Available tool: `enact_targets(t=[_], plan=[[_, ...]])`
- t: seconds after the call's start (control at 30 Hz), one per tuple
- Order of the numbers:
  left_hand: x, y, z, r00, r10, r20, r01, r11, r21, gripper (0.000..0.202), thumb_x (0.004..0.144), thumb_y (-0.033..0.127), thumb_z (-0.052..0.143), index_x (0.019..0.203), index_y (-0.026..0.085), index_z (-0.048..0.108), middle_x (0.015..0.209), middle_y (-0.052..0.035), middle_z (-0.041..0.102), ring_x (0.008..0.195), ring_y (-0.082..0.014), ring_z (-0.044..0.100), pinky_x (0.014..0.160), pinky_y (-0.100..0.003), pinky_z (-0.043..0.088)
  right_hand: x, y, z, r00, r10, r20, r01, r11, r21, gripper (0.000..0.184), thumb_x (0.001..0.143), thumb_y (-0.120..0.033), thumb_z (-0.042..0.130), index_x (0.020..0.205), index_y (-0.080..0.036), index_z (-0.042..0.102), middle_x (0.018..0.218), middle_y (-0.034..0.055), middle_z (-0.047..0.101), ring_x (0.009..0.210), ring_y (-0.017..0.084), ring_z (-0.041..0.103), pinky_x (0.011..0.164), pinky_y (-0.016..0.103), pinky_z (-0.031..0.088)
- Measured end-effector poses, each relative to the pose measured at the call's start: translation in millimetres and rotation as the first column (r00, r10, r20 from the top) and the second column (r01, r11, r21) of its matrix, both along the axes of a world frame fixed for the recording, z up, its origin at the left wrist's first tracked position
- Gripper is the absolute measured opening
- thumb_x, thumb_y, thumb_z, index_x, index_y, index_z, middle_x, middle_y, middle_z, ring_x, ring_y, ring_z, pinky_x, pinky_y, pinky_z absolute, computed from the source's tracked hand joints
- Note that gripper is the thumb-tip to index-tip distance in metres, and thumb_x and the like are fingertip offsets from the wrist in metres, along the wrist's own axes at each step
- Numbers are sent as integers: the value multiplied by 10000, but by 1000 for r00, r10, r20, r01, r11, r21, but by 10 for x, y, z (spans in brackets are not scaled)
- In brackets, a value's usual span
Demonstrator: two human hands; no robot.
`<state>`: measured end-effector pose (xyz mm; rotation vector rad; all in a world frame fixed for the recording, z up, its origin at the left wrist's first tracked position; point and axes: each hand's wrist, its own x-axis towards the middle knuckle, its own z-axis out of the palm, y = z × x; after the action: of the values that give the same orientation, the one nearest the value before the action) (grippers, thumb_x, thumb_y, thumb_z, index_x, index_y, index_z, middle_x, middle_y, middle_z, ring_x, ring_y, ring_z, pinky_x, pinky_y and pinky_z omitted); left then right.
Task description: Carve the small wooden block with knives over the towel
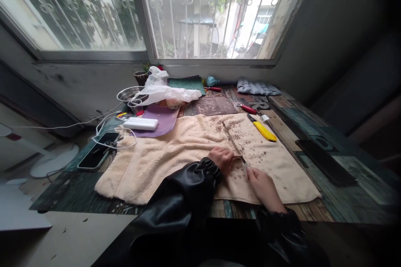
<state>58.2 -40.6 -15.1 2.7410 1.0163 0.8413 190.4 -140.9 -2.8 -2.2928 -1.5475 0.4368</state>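
My right hand (261, 185) is closed around the light-coloured handle end of a long, narrow, file-like tool (232, 138). Its thin brownish shaft slants away from me to the upper left over a cream towel (166, 150). Closed fingers of my left hand (222, 160) grip a small brown wooden piece (238, 157), whose end sticks out to the right against the tool. Most of that piece is hidden in the hand. Dark shavings (232, 127) lie scattered on the towel around and beyond both hands. A yellow utility knife (265, 130) rests on the towel's far right part.
A phone (98, 150) with a cable and a white power bank (140, 123) on a purple sheet (169, 121) lie left. Behind are a metal bowl (128, 92), a plastic bag (172, 93), a green mat (188, 84) and a red-handled tool (249, 109). A dark flat object (326, 162) lies right.
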Motion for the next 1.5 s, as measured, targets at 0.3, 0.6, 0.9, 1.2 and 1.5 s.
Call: enact_targets(t=[0.3, 0.6, 0.9, 1.2, 1.5], plan=[[-29, -16, 26, 1000, -2, -16, 2, 1000, -18, 173, 749, 310, 430, 687, 204, 553, 736, -2, 615, 734, -137, 533, 667, -279, 332, -54, -41, -16, 997, 8, -75, -7, 1000, 18, 380, 762, -414, 241, 548, -190, 463, 534, 22, 537, 513, 119, 459, 490, 197, 308], [4, 17, -11, 1000, 29, -9, -29, 1000, 11, 212, 769, 327, 395, 699, 196, 546, 718, -3, 604, 726, -129, 532, 652, -263, 339, -59, 11, -68, 999, -35, -18, 35, 999, -1, 376, 763, -394, 241, 556, -185, 476, 540, 32, 540, 506, 121, 444, 496, 207, 301], [7, 53, 1, 994, 108, -10, -109, 994, -17, 206, 759, 342, 413, 703, 207, 557, 709, -2, 607, 688, -131, 537, 644, -269, 345, -26, -112, -40, 997, 0, -77, 2, 1000, 21, 389, 764, -403, 237, 573, -188, 498, 538, 30, 550, 502, 124, 456, 494, 209, 313], [5, 26, -31, 999, 44, 6, -44, 999, 20, 197, 764, 330, 406, 755, 221, 570, 722, 2, 611, 711, -129, 539, 658, -263, 348, -35, 87, -53, 999, 0, -54, 2, 999, 40, 379, 759, -376, 248, 563, -177, 504, 540, 32, 546, 500, 115, 440, 493, 204, 304], [-1, 12, 9, 1000, 21, -21, -21, 1000, 9, 185, 763, 309, 414, 714, 201, 557, 726, -11, 604, 726, -125, 534, 671, -251, 351, -67, 6, -70, 1000, -18, -17, 19, 999, 40, 404, 774, -375, 230, 589, -183, 534, 552, 37, 560, 505, 121, 453, 489, 208, 295]])
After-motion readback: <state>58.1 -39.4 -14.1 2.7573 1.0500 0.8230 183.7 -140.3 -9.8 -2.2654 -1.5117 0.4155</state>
